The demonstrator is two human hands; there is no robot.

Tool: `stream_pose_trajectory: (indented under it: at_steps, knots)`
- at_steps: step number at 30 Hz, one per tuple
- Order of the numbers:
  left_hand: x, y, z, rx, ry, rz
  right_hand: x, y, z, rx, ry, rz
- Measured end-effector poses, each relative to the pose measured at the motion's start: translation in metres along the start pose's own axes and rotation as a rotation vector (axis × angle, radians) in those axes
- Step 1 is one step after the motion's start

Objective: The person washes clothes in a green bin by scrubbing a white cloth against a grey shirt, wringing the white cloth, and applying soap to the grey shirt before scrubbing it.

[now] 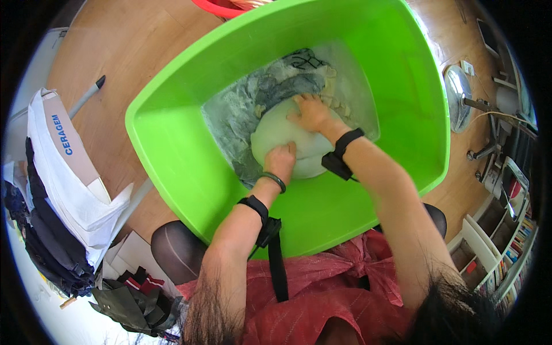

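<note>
A large green plastic tub (pixel 172 159) stands between the knees, with cloudy water and wet cloth in it. A pale, rounded, bulging cloth (pixel 276 129) lies in the water. My left hand (pixel 281 161) is closed like a fist at its lower left part and seems to grip a bit of it. Spread over the upper right of the pale cloth is my right hand (pixel 314 113), fingers apart and pressing on it. Dark grey wet cloth (pixel 276 90) lies beyond and to the left, with black straps or cords at its far end. Both wrists wear black bands.
A red basin (pixel 220 7) stands beyond the tub. On the left are a drying rack leg (pixel 86 97) and hung clothes (pixel 56 228). To the right are a round metal stand base (pixel 458 99) and a shelf of books (pixel 513 254).
</note>
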State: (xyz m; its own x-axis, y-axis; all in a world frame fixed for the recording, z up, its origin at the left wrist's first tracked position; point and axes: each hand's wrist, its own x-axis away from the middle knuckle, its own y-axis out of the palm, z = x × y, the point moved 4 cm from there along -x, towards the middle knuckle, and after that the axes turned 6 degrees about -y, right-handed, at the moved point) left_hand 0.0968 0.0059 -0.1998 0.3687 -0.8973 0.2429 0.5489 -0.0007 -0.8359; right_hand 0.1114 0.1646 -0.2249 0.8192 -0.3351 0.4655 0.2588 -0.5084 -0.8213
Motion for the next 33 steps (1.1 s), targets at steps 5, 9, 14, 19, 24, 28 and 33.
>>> stream_pose_trajectory:
  at_steps: [5, 9, 14, 19, 24, 28, 33]
  knots:
    - [0.003, -0.002, -0.013, 0.046, -0.007, -0.006, -0.007, 0.008, 0.007, -0.287, 0.331, -0.296]
    - [-0.012, 0.001, -0.058, 0.782, -0.586, -0.671, 0.012, -0.002, 0.007, -0.271, 0.218, -0.192]
    - [-0.035, -0.034, -0.061, 0.410, -0.305, -0.249, 0.055, -0.016, -0.019, -0.384, 0.004, -0.140]
    - [0.001, -0.022, -0.017, 0.128, -0.216, -0.457, 0.100, -0.027, -0.029, -0.349, -0.142, -0.289]
    - [0.030, -0.015, 0.027, 0.135, -0.233, -0.210, 0.127, -0.016, -0.031, 0.094, -0.238, -0.530]
    - [0.022, -0.003, 0.037, 0.138, -0.298, -0.219, 0.123, 0.010, -0.021, 0.117, -0.162, -0.492]
    - [0.020, 0.030, 0.023, 0.093, -0.260, -0.221, 0.114, 0.044, -0.010, 0.101, -0.138, -0.363]
